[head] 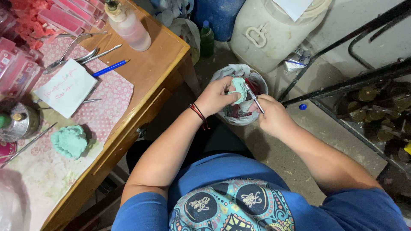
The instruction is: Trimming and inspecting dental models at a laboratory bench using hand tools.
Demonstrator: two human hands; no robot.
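While the left hand (216,97) clamps a green plaster cast (239,89) over the lined waste bin (261,81), the right hand (272,114) grips a metal trimming tool (253,96) against it; trimming looks unfinished, a second cast (69,141) waiting on the table (150,64) at 9 o'clock.

Soft, even indoor light falls from above across the wooden desk (150,64) and the concrete floor (299,141), with no hard glare. The pale green plaster cast (69,141) on the desk throws a short, soft shadow to its right. Shade deepens beneath the desk edge and between the person's forearms. The black metal rack (364,81) at right sits in dim light, its lower shelf murky. Focus is fairly sharp at centre; the left hand (216,97) and right hand (274,116) show slight softness. Wide-angle distortion bends the frame edges, and the near left corner is blurred.
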